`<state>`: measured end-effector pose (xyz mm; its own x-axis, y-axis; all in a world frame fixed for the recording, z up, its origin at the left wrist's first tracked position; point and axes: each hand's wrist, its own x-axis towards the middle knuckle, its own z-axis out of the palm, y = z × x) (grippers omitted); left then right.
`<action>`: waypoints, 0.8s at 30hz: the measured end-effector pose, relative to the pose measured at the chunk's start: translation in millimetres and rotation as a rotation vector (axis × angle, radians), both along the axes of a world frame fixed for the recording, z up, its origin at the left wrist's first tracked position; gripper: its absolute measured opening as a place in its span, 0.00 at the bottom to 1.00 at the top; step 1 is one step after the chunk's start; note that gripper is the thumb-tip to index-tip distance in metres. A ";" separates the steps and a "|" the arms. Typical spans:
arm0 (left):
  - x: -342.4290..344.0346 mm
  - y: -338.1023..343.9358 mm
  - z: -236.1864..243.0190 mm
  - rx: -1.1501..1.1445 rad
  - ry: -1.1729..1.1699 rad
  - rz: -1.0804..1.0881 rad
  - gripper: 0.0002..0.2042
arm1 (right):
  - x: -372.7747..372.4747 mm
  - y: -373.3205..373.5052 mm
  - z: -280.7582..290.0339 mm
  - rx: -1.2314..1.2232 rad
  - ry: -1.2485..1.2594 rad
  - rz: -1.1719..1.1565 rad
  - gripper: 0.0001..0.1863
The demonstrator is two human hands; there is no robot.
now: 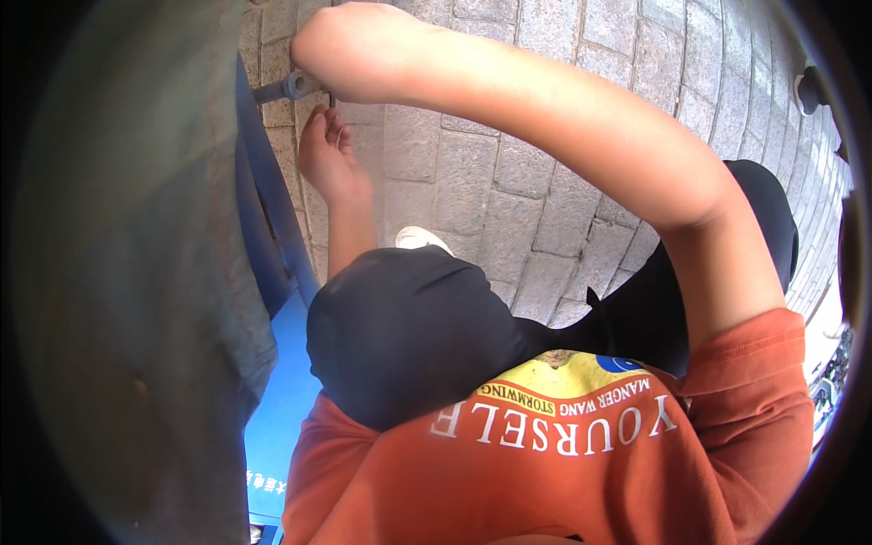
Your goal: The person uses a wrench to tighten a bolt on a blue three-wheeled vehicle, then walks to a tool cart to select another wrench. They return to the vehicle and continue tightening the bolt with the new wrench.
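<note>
Grey metal fitting [292, 87] on the blue frame [272, 227], far left — both your hands on it.

Your right hand [341, 50] reaches across from above and covers the fitting; grip cannot be told. Your left hand [329, 154] sits just below, fingers loosely curled, apart — seemingly steadying, above grey paving [545, 182].

Orange short-sleeved shirt [563, 472], white lettering; black trousers [409, 336]; seemingly white shoe [420, 238]; bare forearms.

A: How many hands were in view?
B: Two: one left hand [329, 154] and one right hand [341, 50].
A: Other items?
B: One grey metal rod [283, 88], one blue panel [272, 400], one white shoe [420, 239].
</note>
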<state>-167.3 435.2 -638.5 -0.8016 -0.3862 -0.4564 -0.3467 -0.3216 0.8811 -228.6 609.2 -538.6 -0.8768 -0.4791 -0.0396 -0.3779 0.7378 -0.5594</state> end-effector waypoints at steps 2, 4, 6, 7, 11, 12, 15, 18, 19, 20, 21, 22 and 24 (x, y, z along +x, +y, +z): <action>-1.4 -2.2 0.0 -0.017 0.007 -0.010 0.11 | 6.0 2.3 -11.6 -0.011 -0.010 0.003 0.08; -2.0 -3.2 0.3 -0.040 0.023 -0.021 0.11 | 11.4 2.2 -23.2 -0.006 -0.014 -0.016 0.08; -2.4 -3.8 0.9 -0.073 0.048 -0.031 0.11 | 13.7 0.5 -30.5 0.011 -0.013 -0.053 0.09; -2.4 -4.1 1.1 -0.079 0.044 -0.020 0.11 | 13.9 0.5 -32.1 -0.004 -0.013 -0.052 0.09; -5.0 -1.2 1.5 -0.107 0.035 -0.022 0.10 | 11.0 3.1 -49.8 -0.074 0.003 -0.072 0.07; -6.1 -0.6 1.3 -0.115 0.032 -0.032 0.10 | 10.2 3.9 -54.6 -0.094 0.010 -0.083 0.07; -9.2 -3.1 -1.9 -0.171 0.041 -0.079 0.10 | 14.7 13.3 -68.6 -0.193 0.037 -0.100 0.06; -18.7 -10.2 -3.7 -0.049 -0.096 -0.075 0.11 | 19.6 15.1 -79.3 -0.283 0.053 -0.140 0.05; -20.4 -10.3 -6.3 0.030 -0.142 -0.075 0.12 | 22.3 16.0 -83.1 -0.295 0.034 -0.156 0.05; -21.6 -10.7 -9.1 0.109 -0.187 -0.074 0.13 | 25.4 17.0 -86.8 -0.309 0.015 -0.171 0.05; -22.2 -11.4 -10.3 0.188 -0.231 -0.072 0.13 | 28.0 16.6 -91.5 -0.322 -0.003 -0.184 0.05; -23.4 -7.9 -8.7 0.178 -0.230 -0.077 0.14 | 31.3 15.9 -101.0 -0.353 0.032 -0.200 0.05; -18.9 -1.4 -6.4 0.155 -0.231 -0.078 0.17 | 38.6 11.5 -113.2 -0.418 0.097 -0.224 0.06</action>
